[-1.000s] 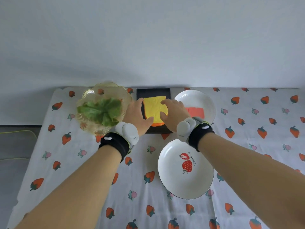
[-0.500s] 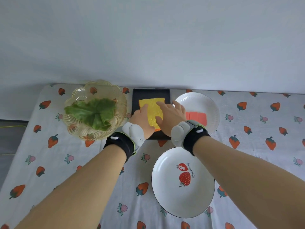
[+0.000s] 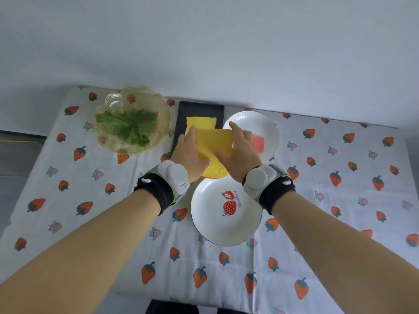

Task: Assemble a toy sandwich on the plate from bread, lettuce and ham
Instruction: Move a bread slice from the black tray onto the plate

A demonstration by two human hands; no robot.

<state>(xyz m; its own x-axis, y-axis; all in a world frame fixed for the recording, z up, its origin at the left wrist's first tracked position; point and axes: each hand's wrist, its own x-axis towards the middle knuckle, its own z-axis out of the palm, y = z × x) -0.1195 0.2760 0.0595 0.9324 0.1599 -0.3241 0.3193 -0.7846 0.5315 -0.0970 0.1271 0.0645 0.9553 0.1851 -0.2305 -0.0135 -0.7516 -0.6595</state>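
Observation:
A yellow toy bread slice [image 3: 214, 143] is held between my left hand [image 3: 189, 155] and my right hand [image 3: 241, 152], lifted above the near end of the black tray [image 3: 181, 118]. A second yellow slice [image 3: 200, 122] still lies on that tray behind it. Just below my hands sits the white plate with a strawberry print [image 3: 210, 227], with nothing on it. Green lettuce [image 3: 129, 126] fills a clear glass bowl [image 3: 158, 109] at the back left. Pink ham [image 3: 259, 142] lies on a white plate [image 3: 256, 118] at the back right, partly hidden by my right hand.
A white cloth with strawberry prints [image 3: 102, 200] covers the table. A grey wall rises right behind the table's far edge. The table's left edge [image 3: 34, 155] drops off to a dark floor.
Both hands have lifted the top bread slice off the stack and pulled it toward me, uncovering the slice beneath. The camera has tipped so the table sits lower in view.

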